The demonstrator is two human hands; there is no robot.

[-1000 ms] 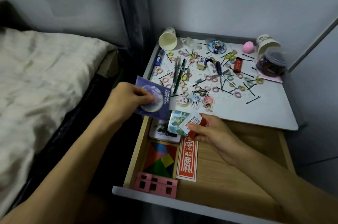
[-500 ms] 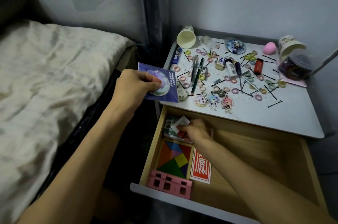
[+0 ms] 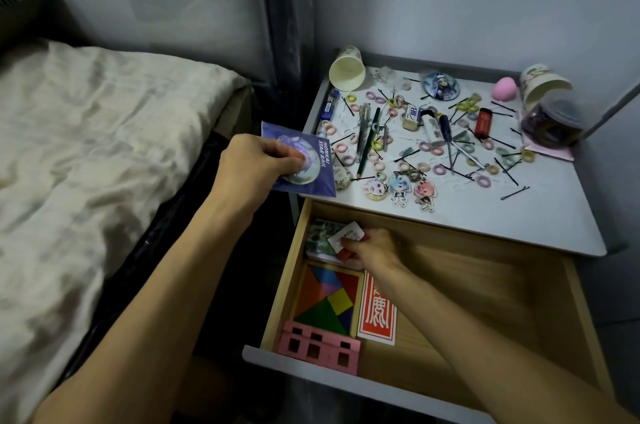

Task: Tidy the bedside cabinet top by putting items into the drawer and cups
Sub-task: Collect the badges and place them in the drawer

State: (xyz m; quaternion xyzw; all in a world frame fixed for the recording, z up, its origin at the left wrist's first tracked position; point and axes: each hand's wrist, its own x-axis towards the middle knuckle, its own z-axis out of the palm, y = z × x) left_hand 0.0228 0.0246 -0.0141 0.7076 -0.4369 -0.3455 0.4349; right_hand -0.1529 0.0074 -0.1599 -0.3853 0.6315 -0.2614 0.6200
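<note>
down into the drawer (image 3: 485, 302) went my right hand (image 3: 375, 248), fingers pinching a small card (image 3: 349, 233) to lay it there; my left hand (image 3: 252, 167) grips the blue card (image 3: 323, 164), i think next to go.

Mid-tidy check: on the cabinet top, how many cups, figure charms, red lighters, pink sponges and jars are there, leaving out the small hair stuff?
Cups: 2
Figure charms: 3
Red lighter: 1
Pink sponge: 1
Jar: 1
Total: 8
Not counted: the card in the left hand, and the red item in the right hand.
</note>
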